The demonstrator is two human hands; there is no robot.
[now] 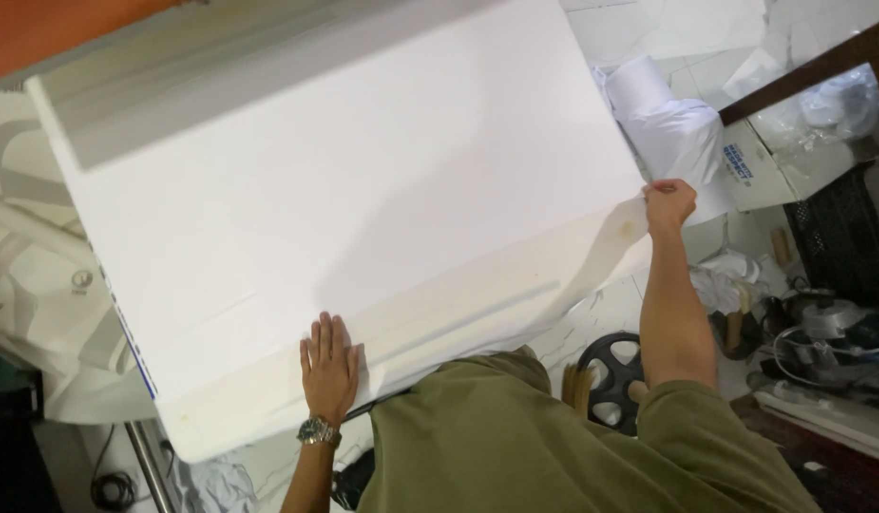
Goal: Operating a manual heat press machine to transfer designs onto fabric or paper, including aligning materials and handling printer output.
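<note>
Both hands point(329, 366) steady a white, perhaps foam, sheet point(344, 190).

Matt white foam board point(344, 190), thin smooth sheet point(592, 256), metal wristwatch point(318, 432)

there was one large white sheet point(363, 190) spread over one table point(221, 418) — two hands on it, the left hand point(329, 366) and the right hand point(668, 203). one wristwatch point(318, 433), one white roll point(639, 85), one black spoked wheel point(612, 378) — one black crate point(843, 247).
</note>
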